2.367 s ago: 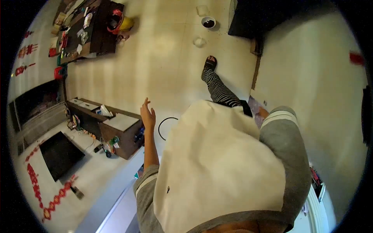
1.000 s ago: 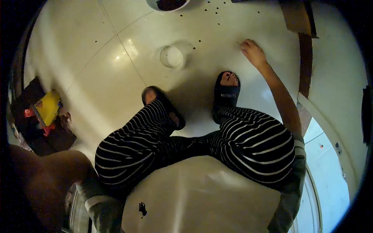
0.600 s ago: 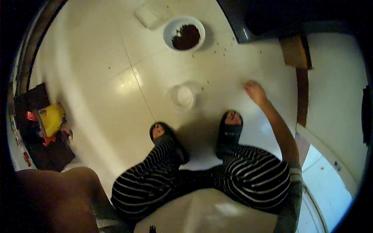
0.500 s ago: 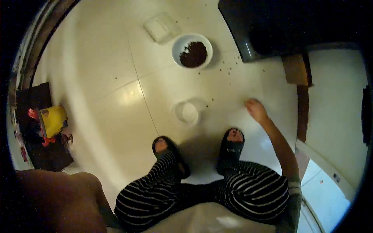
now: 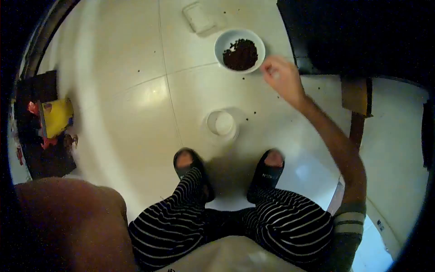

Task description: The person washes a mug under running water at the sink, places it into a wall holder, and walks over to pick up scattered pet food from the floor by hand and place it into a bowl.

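Note:
My right hand (image 5: 284,82) hovers just right of a white bowl (image 5: 219,46), its fingers curled together in a pinch. Whatever they hold, if anything, is too small to make out. Inside the bowl lies a heap of dark brown crumbs (image 5: 242,55). A few dark specks (image 5: 255,112) are scattered over the tiled floor near the hand. Closer to my feet stands a round, clear-sided tub (image 5: 222,124) with a pale bottom. My left hand is out of view; a blurred brown shape, perhaps my left arm, fills the lower left.
A clear rectangular container (image 5: 199,18) sits beyond the bowl. My sandalled feet (image 5: 266,174) flank the floor below the tub. A black cabinet-like block (image 5: 344,41) stands at upper right, and a yellow and red item (image 5: 57,118) rests on a dark mat at left.
My right hand has moved from the floor at right, forward and left, to beside the bowl. The view has shifted slightly. Bowl and tub seem to stay in place.

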{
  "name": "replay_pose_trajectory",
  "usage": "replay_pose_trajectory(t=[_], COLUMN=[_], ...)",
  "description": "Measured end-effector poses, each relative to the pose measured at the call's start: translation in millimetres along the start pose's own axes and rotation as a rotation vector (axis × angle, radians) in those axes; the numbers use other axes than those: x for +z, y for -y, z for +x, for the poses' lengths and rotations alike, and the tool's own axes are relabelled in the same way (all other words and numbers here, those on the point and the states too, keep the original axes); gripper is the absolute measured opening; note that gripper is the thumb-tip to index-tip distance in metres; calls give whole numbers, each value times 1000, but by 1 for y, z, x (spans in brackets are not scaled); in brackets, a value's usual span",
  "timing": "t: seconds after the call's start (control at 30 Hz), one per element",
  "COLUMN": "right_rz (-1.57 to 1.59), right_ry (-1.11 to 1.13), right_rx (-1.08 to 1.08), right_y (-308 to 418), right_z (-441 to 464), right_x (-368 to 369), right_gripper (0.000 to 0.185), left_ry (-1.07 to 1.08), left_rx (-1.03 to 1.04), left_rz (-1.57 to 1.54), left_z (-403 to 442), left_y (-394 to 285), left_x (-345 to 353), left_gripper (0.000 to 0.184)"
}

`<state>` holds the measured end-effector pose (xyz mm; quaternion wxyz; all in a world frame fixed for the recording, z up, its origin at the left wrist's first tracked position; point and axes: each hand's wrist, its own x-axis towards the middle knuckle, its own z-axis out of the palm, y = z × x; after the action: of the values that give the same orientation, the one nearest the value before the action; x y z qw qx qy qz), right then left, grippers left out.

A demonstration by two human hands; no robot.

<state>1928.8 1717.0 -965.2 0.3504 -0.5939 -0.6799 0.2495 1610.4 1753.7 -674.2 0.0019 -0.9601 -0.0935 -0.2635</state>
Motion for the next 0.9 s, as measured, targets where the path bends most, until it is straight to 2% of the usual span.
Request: replay_pose_trajectory(t=[0.07, 0.23, 0.3, 0.33, 0.37, 0.47, 0.6, 0.67, 0.73, 0.83, 0.87, 0.9], right_rz=[-3, -53, 42, -45, -40, 132, 105, -63, -130, -247, -305, -303], right_ry=[-37, -73, -83, -123, -114, -163, -217, -241, -177, -35, 50, 46], right_rx=[-113, -102, 177, 100, 118, 412, 392, 238, 222, 209, 219, 224], right_y=[14, -17, -29, -43, -47, -55, -64, -86, -94, -105, -107, -107], right_z=[34, 45, 27, 17, 7, 1, 4, -10, -28, -55, -63, -69], right_x=[4, 31, 30, 29, 28, 20, 10, 7, 1, -2, -2, -1], right_gripper=[8, 10, 13, 14, 14, 15, 16, 17, 16, 16, 16, 16], left_ry=[-3, -64, -93, -109, -125, -221, -511, -647, -705, -505, -347, -97], left_rx=[-20, -65, -80, -92, -107, -151, -241, -321, -425, -694, -797, -856], left_rz=[3, 22, 23, 20, 12, 8, -33, -72, -99, -238, -306, -437], left_z=[1, -6, -6, -6, -4, -3, 4, 7, 6, -12, -22, -34], left_y=[1, 4, 7, 8, 11, 14, 17, 16, 11, 5, 1, 2], left_x=[0, 2, 3, 5, 8, 17, 43, 68, 99, 169, 197, 224], left_gripper=[61, 55, 52, 51, 50, 47, 42, 40, 38, 35, 34, 31])
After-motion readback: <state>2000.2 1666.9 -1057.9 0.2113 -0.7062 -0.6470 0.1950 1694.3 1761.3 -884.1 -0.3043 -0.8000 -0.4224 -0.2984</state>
